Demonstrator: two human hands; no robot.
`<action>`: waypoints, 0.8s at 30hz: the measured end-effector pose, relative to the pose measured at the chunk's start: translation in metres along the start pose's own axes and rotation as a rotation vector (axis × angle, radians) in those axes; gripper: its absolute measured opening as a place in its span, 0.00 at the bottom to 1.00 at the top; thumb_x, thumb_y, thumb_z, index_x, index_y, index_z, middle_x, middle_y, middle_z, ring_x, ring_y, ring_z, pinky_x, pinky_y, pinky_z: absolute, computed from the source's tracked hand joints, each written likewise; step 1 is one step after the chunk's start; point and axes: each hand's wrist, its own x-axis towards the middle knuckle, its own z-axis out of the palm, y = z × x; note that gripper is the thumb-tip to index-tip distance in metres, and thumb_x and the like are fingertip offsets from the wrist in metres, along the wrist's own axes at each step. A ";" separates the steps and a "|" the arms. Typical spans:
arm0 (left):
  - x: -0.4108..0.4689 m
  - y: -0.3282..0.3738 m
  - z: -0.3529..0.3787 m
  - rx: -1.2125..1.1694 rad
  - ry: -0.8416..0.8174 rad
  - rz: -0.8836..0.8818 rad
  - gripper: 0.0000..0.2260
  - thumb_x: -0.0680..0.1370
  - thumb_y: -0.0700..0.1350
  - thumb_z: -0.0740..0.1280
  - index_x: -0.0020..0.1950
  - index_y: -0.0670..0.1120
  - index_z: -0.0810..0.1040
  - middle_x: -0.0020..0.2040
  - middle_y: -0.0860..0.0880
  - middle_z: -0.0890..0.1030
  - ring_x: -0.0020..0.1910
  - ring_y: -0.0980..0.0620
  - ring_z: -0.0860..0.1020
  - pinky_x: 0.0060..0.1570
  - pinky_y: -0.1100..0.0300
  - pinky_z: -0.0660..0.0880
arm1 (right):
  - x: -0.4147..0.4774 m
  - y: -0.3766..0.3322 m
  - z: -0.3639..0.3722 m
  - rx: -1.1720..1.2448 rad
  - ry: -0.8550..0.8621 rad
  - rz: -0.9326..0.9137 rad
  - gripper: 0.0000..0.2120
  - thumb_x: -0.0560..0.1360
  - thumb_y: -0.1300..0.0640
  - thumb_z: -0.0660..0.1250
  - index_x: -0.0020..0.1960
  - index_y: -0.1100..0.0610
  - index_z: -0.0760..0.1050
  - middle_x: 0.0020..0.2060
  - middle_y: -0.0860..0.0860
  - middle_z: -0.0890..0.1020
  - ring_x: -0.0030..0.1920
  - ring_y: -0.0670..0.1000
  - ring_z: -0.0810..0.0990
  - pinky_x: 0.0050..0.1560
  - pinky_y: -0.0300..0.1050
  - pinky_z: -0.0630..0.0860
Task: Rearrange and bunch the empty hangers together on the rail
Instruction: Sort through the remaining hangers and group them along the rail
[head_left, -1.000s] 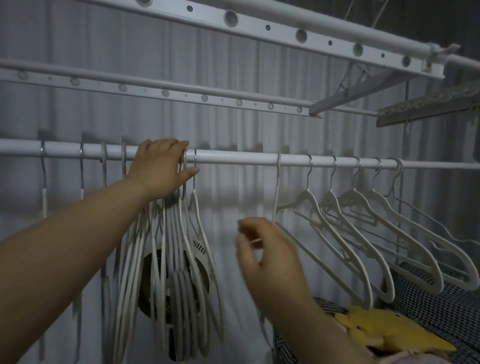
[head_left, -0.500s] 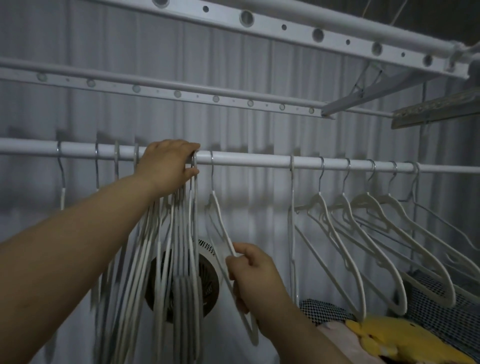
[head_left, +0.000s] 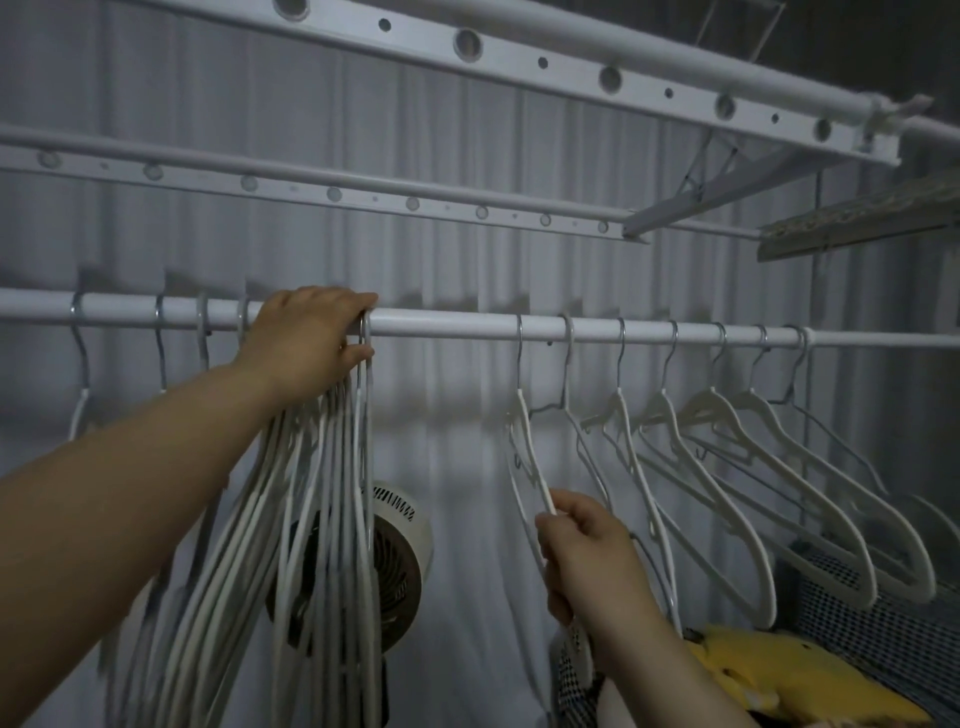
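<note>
The left hand (head_left: 311, 338) clasps the bunched hangers (head_left: 332, 467) under the rail (head_left: 457, 328). The right hand (head_left: 587, 551) pinches the next hanger (head_left: 537, 475) just above itself. Slide its hook smoothly toward the left hand, without twisting.

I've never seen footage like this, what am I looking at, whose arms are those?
No machine here: one camera worn on a person's head looks down at their own bare arms. The left hand grips the hooks of a tight bunch of white hangers on the white round rail. The right hand pinches the arm of a separate white hanger. More white hangers hang spread out to its right. Behind the bunch is a round white fan; a yellow soft toy lies bottom right.
</note>
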 end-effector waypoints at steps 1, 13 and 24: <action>0.000 0.000 0.000 0.001 0.000 0.002 0.22 0.74 0.46 0.67 0.68 0.46 0.69 0.61 0.44 0.77 0.61 0.43 0.72 0.59 0.51 0.65 | 0.000 0.000 0.000 -0.012 -0.004 -0.002 0.11 0.76 0.66 0.57 0.55 0.58 0.73 0.21 0.48 0.66 0.13 0.41 0.61 0.16 0.31 0.58; 0.002 -0.001 0.002 0.010 -0.031 -0.002 0.23 0.75 0.47 0.66 0.69 0.47 0.67 0.64 0.45 0.75 0.64 0.43 0.70 0.63 0.51 0.64 | -0.003 0.002 0.010 -0.095 -0.085 -0.026 0.11 0.77 0.63 0.58 0.58 0.53 0.67 0.32 0.52 0.72 0.16 0.42 0.67 0.17 0.35 0.66; -0.007 -0.023 -0.011 -0.001 -0.075 -0.021 0.26 0.76 0.50 0.64 0.72 0.45 0.63 0.70 0.43 0.70 0.68 0.43 0.68 0.67 0.54 0.61 | -0.037 -0.018 0.045 -0.536 -0.117 -0.646 0.08 0.76 0.49 0.57 0.55 0.43 0.69 0.46 0.35 0.69 0.47 0.35 0.67 0.56 0.24 0.64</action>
